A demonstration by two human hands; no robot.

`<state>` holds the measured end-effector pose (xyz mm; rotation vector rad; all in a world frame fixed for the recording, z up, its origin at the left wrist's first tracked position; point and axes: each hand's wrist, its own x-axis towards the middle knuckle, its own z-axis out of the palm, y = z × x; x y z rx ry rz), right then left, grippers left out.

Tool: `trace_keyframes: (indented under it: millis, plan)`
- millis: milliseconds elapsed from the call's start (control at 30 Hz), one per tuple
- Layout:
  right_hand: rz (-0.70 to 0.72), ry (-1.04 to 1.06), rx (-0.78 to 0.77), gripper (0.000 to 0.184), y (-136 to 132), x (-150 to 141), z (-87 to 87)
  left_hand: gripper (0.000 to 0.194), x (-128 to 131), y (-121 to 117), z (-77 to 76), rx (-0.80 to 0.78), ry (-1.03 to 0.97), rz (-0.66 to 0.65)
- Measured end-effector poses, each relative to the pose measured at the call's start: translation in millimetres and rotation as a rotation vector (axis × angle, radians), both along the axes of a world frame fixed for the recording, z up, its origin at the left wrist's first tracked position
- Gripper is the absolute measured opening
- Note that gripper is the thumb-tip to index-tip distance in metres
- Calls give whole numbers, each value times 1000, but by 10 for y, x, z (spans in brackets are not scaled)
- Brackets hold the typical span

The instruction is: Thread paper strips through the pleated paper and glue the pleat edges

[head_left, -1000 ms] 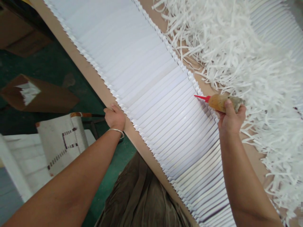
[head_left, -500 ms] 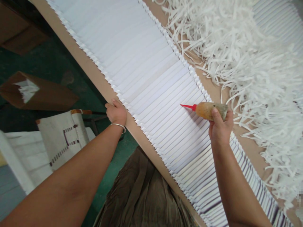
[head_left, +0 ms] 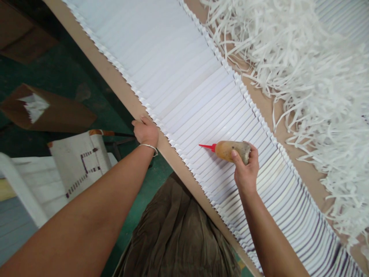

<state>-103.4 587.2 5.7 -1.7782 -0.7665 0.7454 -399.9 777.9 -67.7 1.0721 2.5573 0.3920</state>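
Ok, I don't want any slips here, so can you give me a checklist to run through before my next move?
1. Bottle held securely: ok, it appears firmly gripped in your right hand.
2. Red nozzle over the layered white row: ok, its tip is above the row's surface area.
3. Tip touching the row or apart: cannot tell from this angle.
4. Left hand clear of the nozzle: ok, it is at the board's edge.
5. Loose white strips off the nozzle: ok, they are heaped beyond the row's far side.
6. Bottle's fill level: cannot tell.
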Motion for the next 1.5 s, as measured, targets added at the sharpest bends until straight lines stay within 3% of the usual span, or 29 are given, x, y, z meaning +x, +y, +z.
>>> trace_keyframes:
  millis: [267, 367, 500, 567, 667, 733, 867, 1067, 1267, 1500]
  plan:
    - [132, -113, -89, 60, -149, -326, 181, 35, 14, -7, 24, 2, 4, 8]
    - [187, -211, -11, 63, -190, -310, 151, 37, 16, -12, 36, -8, 4, 3]
    - [232, -275, 218, 75, -122, -107, 172, 39, 3, -15, 9, 1, 29, -3]
    - [160, -290, 307, 77, 12, 92, 233, 39, -9, -15, -15, 0, 28, 2]
    - [-101, -336, 331, 69, 352, 491, 325, 38, -29, -9, -50, 9, 22, 8]
    - [-234, -242, 359, 60, 629, 774, 342, 37, -42, -1, -72, 21, 33, 16]
    - [-264, 86, 385, 49, 1108, 1182, 258, 34, -67, 19, -116, 31, 65, 35]
    - [-266, 162, 351, 47, 1418, 1312, 42, 29, -69, 25, -136, 62, 83, 48]
    - [-267, 105, 363, 44, 1458, 1309, -116, 27, -63, 16, -125, 61, 91, 39]
    - [-205, 124, 348, 42, 1265, 1126, -73, 30, -73, 13, -148, 73, 78, 30]
